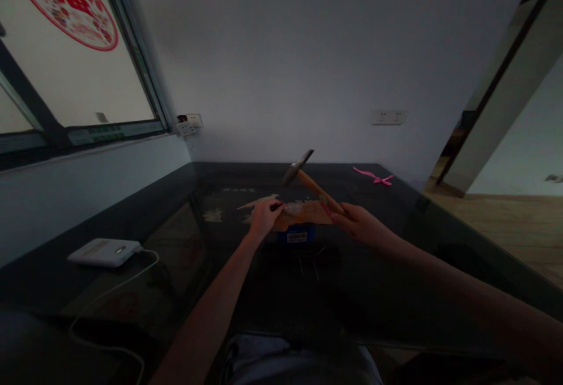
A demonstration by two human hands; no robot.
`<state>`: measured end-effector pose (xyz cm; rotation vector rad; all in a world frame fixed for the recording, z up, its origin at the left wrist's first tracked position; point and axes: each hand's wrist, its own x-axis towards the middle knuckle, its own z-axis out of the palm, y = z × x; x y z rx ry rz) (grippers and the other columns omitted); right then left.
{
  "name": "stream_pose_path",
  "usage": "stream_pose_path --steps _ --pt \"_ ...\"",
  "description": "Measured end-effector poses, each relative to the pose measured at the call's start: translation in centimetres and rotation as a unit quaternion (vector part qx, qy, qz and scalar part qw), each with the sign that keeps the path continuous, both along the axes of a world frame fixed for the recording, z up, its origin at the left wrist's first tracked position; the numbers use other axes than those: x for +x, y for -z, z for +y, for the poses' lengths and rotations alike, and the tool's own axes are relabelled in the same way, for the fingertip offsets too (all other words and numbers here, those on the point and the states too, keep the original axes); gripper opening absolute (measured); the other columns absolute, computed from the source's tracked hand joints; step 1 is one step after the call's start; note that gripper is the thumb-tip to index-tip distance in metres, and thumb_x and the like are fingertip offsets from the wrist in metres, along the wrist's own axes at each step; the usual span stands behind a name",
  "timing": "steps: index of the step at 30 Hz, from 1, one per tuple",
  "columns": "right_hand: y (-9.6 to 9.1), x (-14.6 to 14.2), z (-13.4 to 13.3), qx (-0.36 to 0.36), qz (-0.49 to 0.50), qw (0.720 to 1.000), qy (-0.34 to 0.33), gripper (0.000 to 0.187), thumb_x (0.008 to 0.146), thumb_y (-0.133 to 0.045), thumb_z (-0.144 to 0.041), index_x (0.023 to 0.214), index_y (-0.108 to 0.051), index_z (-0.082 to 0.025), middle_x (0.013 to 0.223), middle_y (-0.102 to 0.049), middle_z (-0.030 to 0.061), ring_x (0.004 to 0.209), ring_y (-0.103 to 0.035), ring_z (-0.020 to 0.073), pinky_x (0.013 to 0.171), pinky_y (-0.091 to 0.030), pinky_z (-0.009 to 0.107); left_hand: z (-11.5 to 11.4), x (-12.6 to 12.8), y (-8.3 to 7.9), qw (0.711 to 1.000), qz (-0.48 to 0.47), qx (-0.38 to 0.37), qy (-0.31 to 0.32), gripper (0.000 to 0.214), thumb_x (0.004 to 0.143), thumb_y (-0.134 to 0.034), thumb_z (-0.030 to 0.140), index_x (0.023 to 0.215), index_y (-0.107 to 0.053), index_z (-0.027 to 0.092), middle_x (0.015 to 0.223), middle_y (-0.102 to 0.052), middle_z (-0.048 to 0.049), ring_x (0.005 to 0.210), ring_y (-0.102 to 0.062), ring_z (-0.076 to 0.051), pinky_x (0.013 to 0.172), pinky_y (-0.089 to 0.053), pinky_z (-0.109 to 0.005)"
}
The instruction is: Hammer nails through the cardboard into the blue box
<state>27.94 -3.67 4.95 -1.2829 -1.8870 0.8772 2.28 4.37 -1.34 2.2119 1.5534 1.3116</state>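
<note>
- Dark glass bench [396, 268] under a grey wall.
- Board [303, 214] lies mid-bench on a blue box [298, 234].
- Left hand [264, 218] pinches something small on the board's left end.
- Right hand [358, 224], fingers wrapped around the hammer [308, 177] handle, holds the head raised over the board.
- Pink ribbon [373, 177] lies near the far right corner; white device [105, 252] at the left edge.

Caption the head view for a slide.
Right hand raises a wooden-handled hammer over a brown wooden block steadied by the left hand.

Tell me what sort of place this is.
Probably a room in a home, not a workshop: a dark glass-topped table, wall sockets and a red paper decoration on the window.
</note>
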Motion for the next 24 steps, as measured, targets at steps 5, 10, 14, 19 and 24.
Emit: stream_pose_path --steps 5,10,14,19,24 --pt "1.2 -1.2 -1.3 -0.08 0.159 0.984 0.013 0.029 0.078 -0.053 -0.048 0.079 -0.042 -0.021 0.054 -0.038 -0.0093 0.034 -0.031 0.004 0.031 -0.024 0.019 -0.1 0.0 -0.1 0.999 -0.029 0.009 0.01 0.014 0.079 -0.059 0.025 0.085 -0.07 0.018 0.086 -0.072 -0.0047 0.08 -0.066 -0.018 0.077 -0.049 -0.029" --pt "3.2 -2.1 -1.2 -0.127 0.294 0.947 -0.005 0.034 0.076 -0.057 -0.049 0.074 -0.037 -0.021 0.051 -0.036 -0.0111 0.032 -0.027 0.0019 0.03 -0.021 0.017 -0.2 0.0 -0.3 0.999 -0.036 0.007 0.01 0.014 0.079 -0.059 0.026 0.084 -0.07 0.018 0.087 -0.071 -0.0042 0.081 -0.065 -0.017 0.078 -0.049 -0.028" --pt "4.2 -1.7 -1.2 -0.119 0.316 0.941 -0.002 0.036 0.075 -0.058 -0.05 0.071 -0.037 -0.021 0.049 -0.036 -0.0111 0.031 -0.028 0.0018 0.03 -0.021 0.017 -0.2 -0.1 -0.4 1.0 -0.015 0.003 0.001 0.015 0.08 -0.059 0.027 0.085 -0.07 0.018 0.089 -0.071 -0.0041 0.083 -0.065 -0.018 0.079 -0.048 -0.029" --pt "4.4 -1.0 -1.1 -0.112 0.33 0.937 0.007 0.036 0.074 -0.06 -0.05 0.072 -0.039 -0.02 0.049 -0.038 -0.0107 0.031 -0.031 0.0019 0.03 -0.022 0.016 -0.2 -0.1 -0.4 1.0 -0.015 0.008 0.001 0.016 0.079 -0.059 0.027 0.086 -0.07 0.017 0.088 -0.071 -0.0046 0.081 -0.065 -0.017 0.079 -0.048 -0.029" --pt "4.8 -0.9 -0.7 -0.104 0.329 0.939 0.01 0.035 0.075 -0.06 -0.049 0.072 -0.039 -0.02 0.049 -0.038 -0.0112 0.031 -0.029 0.0015 0.029 -0.022 0.016 -0.4 -0.1 -0.6 1.0 -0.021 0.002 0.002 0.015 0.079 -0.059 0.027 0.084 -0.07 0.018 0.086 -0.071 -0.0034 0.08 -0.065 -0.017 0.077 -0.049 -0.028"
